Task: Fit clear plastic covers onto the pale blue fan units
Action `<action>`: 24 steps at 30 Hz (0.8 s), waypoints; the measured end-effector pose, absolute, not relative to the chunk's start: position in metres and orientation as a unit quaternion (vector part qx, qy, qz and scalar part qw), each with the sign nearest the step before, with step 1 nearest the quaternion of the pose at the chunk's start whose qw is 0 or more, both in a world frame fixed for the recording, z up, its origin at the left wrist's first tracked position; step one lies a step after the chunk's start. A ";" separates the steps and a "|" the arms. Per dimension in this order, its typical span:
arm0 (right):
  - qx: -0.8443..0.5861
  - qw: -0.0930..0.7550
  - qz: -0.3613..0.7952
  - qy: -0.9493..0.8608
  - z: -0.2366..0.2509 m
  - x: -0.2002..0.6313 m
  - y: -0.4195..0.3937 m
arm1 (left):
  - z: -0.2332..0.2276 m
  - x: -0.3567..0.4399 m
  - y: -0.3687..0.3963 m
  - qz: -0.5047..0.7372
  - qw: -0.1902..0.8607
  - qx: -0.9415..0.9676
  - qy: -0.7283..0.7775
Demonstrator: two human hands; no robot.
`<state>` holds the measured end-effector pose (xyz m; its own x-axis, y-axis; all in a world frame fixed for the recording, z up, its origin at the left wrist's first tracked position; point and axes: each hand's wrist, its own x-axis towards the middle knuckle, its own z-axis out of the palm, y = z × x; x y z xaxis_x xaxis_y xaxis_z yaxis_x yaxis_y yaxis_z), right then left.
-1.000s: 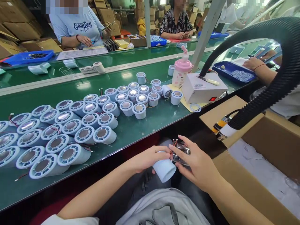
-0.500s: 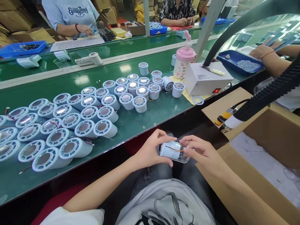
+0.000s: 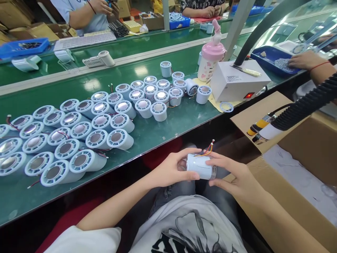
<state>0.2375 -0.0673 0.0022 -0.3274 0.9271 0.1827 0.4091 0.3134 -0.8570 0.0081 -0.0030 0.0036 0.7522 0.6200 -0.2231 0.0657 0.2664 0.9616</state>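
Both left hand point(image 3: 172, 170) and right hand point(image 3: 238, 174) pinch a smooth, clear-ended blue cylinder point(image 3: 198, 166).

1. A factory assembly workshop is indicated by the long green worktable point(image 3: 147, 137), crossed lengthwise by a pale strip.
2. Small-parts production is attested by dozens of near-identical light-blue cylindrical parts point(image 3: 101, 121), massed in rows from the left end toward the near edge, thin wires trailing from several.
3. Stations beyond the far edge are occupied by co-workers in a light-blue shirt point(image 3: 94, 26) and a patterned top point(image 3: 192, 5).
4. Small components are held in a blue tray point(image 3: 265, 63) toward the right end.
5. A white unit point(image 3: 230, 82) with a lit red switch point(image 3: 249, 95) is stationed near the near edge.
6. Cardboard boxes point(image 3: 15, 14) are piled behind.
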 end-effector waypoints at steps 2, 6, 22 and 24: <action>-0.460 0.357 0.393 -0.712 0.001 0.238 -0.070 | 0.007 0.007 -0.003 0.193 0.723 0.598 0.288; -0.456 0.369 0.473 -0.658 0.000 0.237 -0.072 | 0.010 0.007 -0.004 0.214 0.698 0.631 0.261; -0.468 0.377 0.396 -0.694 -0.002 0.236 -0.080 | 0.012 0.003 -0.008 0.228 0.678 0.651 0.253; -0.462 0.378 0.378 -0.707 -0.004 0.236 -0.082 | 0.011 0.002 -0.008 0.234 0.674 0.658 0.239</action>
